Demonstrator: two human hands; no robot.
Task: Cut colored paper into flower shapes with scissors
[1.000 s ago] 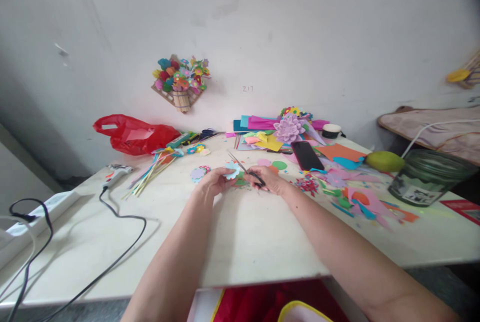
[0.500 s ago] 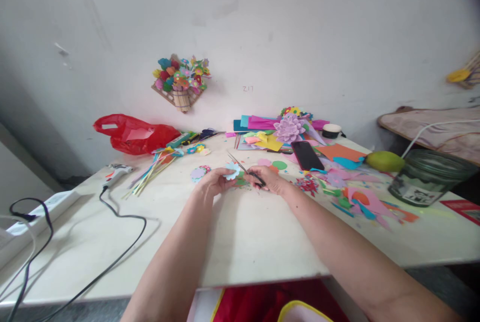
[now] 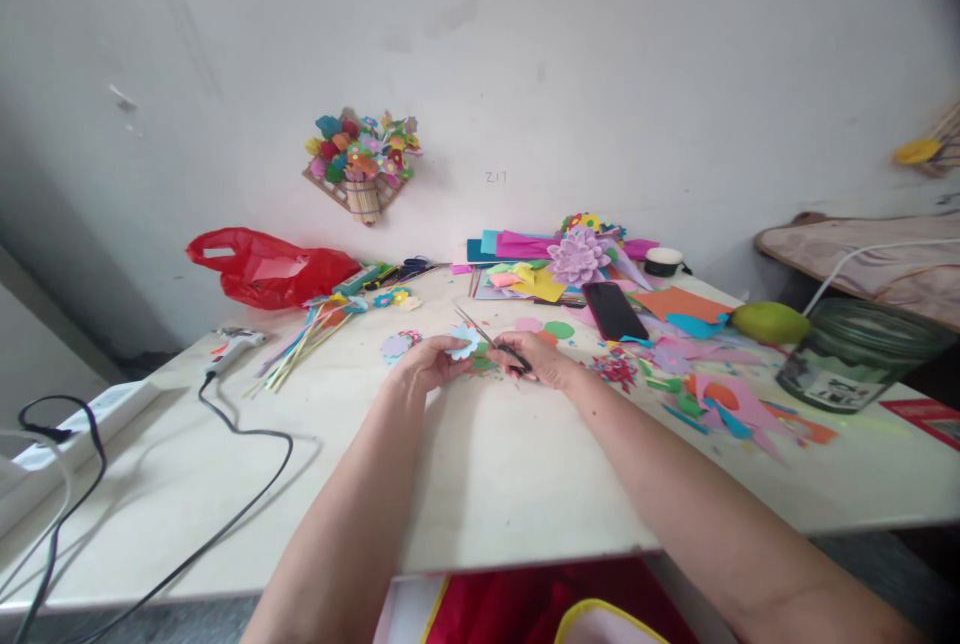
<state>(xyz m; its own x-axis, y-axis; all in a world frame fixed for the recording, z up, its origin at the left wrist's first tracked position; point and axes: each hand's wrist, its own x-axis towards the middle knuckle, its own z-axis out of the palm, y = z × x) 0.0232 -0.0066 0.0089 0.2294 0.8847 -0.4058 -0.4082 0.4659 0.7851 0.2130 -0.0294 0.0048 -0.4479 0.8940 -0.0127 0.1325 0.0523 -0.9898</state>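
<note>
Pinched in my left hand (image 3: pixel 429 364) is a light blue scalloped flower cutout (image 3: pixel 465 341), held a little above the table. My right hand (image 3: pixel 531 360) is closed round the dark handles of a pair of scissors (image 3: pixel 513 357). Their thin blades point up and left, close against the flower's right edge; whether they touch it I cannot tell. Left of my left hand lies a lilac scalloped cutout (image 3: pixel 394 348). Green and pink discs, among them a green disc (image 3: pixel 559 330), lie just beyond my hands, and small snippets are scattered under them.
A glue gun (image 3: pixel 238 350) with its cord lies at left, near a power strip (image 3: pixel 90 429) and a red plastic bag (image 3: pixel 270 269). At right are a phone (image 3: pixel 615 311), colourful scraps (image 3: pixel 727 399), a mango-like green fruit (image 3: pixel 770 322) and a glass jar (image 3: pixel 855 356). A lilac foam flower (image 3: pixel 579 256) stands behind.
Almost nothing differs. The light blue flower cutout appears slightly turned between my left fingers; both hands and the scissors stay in the same place.
</note>
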